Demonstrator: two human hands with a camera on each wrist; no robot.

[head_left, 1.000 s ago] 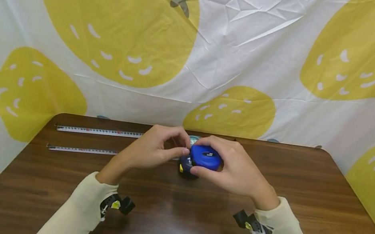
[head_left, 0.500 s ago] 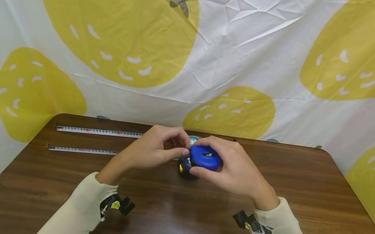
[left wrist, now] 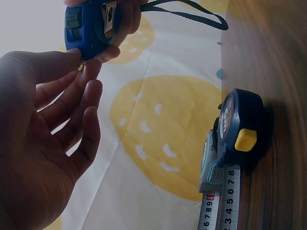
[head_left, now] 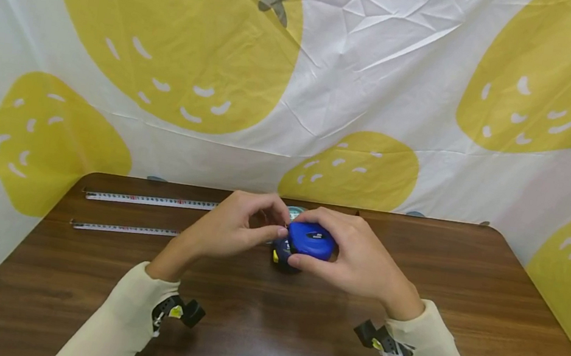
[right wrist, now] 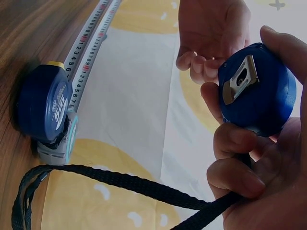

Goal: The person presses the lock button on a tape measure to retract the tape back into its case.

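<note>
My right hand [head_left: 362, 256] holds a bright blue tape measure [head_left: 312, 240] above the table, fingers and thumb around its case. At the case's left end, my left hand [head_left: 234, 226] pinches the small metal end hook [left wrist: 80, 66] between thumb and fingertip. Hardly any blade shows there. A metal belt clip [right wrist: 242, 79] and a black strap [right wrist: 124, 178] belong to the blue one. Below it on the table stands a navy tape measure [left wrist: 242, 120] with a yellow button. Beside that is a grey and teal tape measure [left wrist: 209, 163], mostly hidden in the head view.
Two pulled-out blades, the far blade [head_left: 149, 201] and the near blade [head_left: 123, 229], lie roughly parallel toward the left of the brown wooden table [head_left: 262, 334]. A white cloth with yellow fruit [head_left: 353, 170] hangs behind the table's back edge.
In the head view the blue tape measure has shifted very slightly left with my right fingers. Otherwise both hands keep their places, and the tape measures on the table stay put.
</note>
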